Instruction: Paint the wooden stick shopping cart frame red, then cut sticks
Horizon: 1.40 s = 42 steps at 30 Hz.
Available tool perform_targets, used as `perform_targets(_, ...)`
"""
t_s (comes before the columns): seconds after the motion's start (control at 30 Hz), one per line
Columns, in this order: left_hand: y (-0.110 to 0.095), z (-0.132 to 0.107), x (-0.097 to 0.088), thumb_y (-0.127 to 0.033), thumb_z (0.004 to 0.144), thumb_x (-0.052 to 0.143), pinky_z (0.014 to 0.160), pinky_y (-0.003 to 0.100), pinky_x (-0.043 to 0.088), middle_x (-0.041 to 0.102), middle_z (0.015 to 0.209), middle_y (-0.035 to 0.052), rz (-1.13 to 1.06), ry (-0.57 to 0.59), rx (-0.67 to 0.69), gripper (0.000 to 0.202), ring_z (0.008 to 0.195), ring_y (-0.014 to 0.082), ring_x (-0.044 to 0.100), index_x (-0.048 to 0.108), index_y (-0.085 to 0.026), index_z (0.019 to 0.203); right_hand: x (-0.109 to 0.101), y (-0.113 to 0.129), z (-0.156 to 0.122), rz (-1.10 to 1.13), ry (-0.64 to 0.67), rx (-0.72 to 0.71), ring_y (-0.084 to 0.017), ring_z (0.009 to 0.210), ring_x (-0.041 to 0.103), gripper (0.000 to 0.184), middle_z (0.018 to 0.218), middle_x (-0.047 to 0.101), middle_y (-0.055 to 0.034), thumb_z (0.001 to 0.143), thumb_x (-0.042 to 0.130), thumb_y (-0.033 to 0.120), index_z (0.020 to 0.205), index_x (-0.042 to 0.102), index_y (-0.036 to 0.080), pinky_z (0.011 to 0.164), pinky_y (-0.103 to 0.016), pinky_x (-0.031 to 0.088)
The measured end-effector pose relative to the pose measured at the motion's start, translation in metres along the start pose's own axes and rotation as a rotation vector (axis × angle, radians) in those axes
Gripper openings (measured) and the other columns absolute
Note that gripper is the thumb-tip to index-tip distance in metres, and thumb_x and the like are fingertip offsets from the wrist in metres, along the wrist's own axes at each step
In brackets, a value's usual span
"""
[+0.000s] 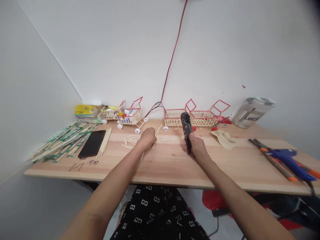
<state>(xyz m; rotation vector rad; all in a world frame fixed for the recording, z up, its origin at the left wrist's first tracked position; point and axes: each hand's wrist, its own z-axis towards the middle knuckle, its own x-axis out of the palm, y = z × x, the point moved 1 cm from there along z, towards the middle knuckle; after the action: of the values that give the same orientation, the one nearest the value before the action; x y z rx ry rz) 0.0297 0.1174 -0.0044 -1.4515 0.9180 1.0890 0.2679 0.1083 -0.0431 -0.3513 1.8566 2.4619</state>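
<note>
My right hand (197,146) is closed around the handles of black cutting pliers (186,129), held upright over the wooden table (170,163). My left hand (147,137) rests knuckles-up on the table with its fingers curled over thin wooden sticks (155,136); whether it grips one is hidden. Short cut stick pieces (130,140) lie just left of that hand. Beyond the pliers stand stick-built baskets with red frames (200,115).
At the left lie wrapped chopstick packs (63,140), a black phone (92,143), loose long sticks (105,141) and small stick carts (125,115). A blue glue gun (290,161), long-handled tools (270,156), a glove (223,138) and a clear jar (252,111) are right.
</note>
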Motion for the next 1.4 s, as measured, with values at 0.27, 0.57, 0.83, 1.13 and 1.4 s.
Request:
perform_targets(0.27, 0.015, -0.012, -0.022, -0.006, 0.064, 0.062, 0.062, 0.025, 0.046, 0.062, 0.057, 0.0072, -0.219, -0.009, -0.004, 0.007, 0.069, 0.0218, 0.065, 0.062, -0.013, 0.066, 0.0, 0.0, 0.0, -0.009, -0.005, 0.006, -0.014, 0.044, 0.056, 0.067, 0.053, 0.06, -0.0046, 0.081, 0.039, 0.078, 0.067, 0.061, 0.016, 0.041, -0.024, 0.042)
perform_targets(0.57, 0.029, -0.022, -0.025, -0.004, 0.067, 0.056, 0.045, 0.018, 0.038, 0.054, 0.045, -0.0056, -0.553, 0.142, 0.002, 0.011, 0.04, 0.009, 0.049, 0.059, -0.013, 0.073, 0.0, -0.003, 0.001, -0.006, 0.003, -0.001, -0.013, 0.045, 0.056, 0.068, 0.053, 0.06, -0.0046, 0.085, 0.036, 0.076, 0.067, 0.061, 0.016, 0.043, -0.023, 0.042)
perform_targets(0.83, 0.028, -0.026, -0.023, -0.008, 0.066, 0.057, 0.04, 0.017, 0.023, 0.042, 0.034, -0.0061, -0.59, 0.122, 0.011, 0.023, 0.035, 0.0057, 0.035, 0.048, -0.015, 0.046, 0.008, 0.008, 0.0, 0.189, 0.167, 0.075, -0.015, 0.049, 0.058, 0.071, 0.057, 0.063, -0.0058, 0.079, 0.035, 0.083, 0.067, 0.058, 0.017, 0.044, -0.024, 0.044)
perform_targets(1.13, 0.026, -0.04, -0.016, -0.011, 0.069, 0.056, 0.04, 0.018, 0.025, 0.044, 0.037, -0.0059, -0.697, 0.196, 0.07, 0.017, 0.036, 0.0064, 0.037, 0.048, -0.017, 0.055, 0.072, 0.034, 0.012, 0.521, 0.486, 0.312, -0.025, 0.098, 0.069, 0.072, 0.082, 0.071, -0.0138, 0.081, 0.029, 0.083, 0.06, 0.056, 0.019, 0.075, -0.033, 0.058)
perform_targets(1.4, 0.048, -0.066, -0.073, -0.025, 0.068, 0.071, 0.041, 0.017, 0.022, 0.051, 0.058, -0.0043, -1.32, 0.137, 0.24, 0.023, 0.042, 0.0028, 0.035, 0.056, -0.015, 0.083, 0.078, 0.016, 0.02, 0.586, 0.417, 0.402, -0.023, 0.096, 0.07, 0.072, 0.096, 0.072, -0.0168, 0.082, 0.031, 0.081, 0.062, 0.058, 0.018, 0.084, -0.033, 0.057)
